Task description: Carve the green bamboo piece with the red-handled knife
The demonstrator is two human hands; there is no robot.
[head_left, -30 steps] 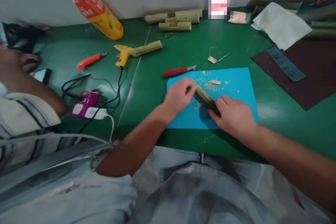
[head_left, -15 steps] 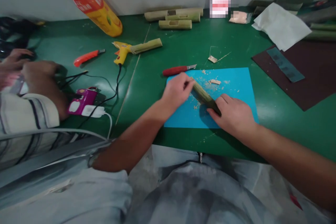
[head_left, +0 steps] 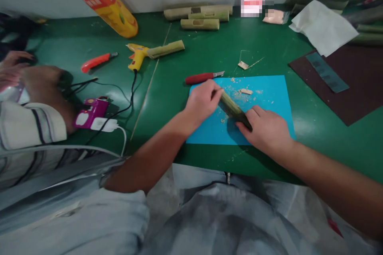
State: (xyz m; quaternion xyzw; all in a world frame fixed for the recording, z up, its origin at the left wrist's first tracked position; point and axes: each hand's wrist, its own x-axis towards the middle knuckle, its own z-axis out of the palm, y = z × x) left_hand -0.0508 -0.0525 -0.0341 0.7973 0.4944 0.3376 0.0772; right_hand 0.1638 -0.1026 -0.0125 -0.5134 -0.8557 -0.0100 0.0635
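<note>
A greenish bamboo piece (head_left: 233,108) is held slantwise between both hands over a blue sheet (head_left: 206,133). My left hand (head_left: 203,97) pinches its upper left end. Around the darker lower right end, my right hand (head_left: 265,125) is closed with the thumb underneath. Pale shavings (head_left: 236,95) and a small wood chip (head_left: 246,91) lie on the sheet just beyond the bamboo. A red-handled knife (head_left: 200,78) rests at the sheet's far left edge, its blade pointing right, with no hand on it.
At left are a yellow glue gun (head_left: 137,56), an orange utility knife (head_left: 95,63), a purple power strip (head_left: 95,111) and a co-worker's arm (head_left: 44,87). Cut bamboo tubes (head_left: 200,24) and a drink bottle (head_left: 110,8) are at the back. A brown board (head_left: 344,107) lies right.
The view has shifted very slightly. Both hands keep the same hold on the bamboo piece, which stays at nearly the same slant.
</note>
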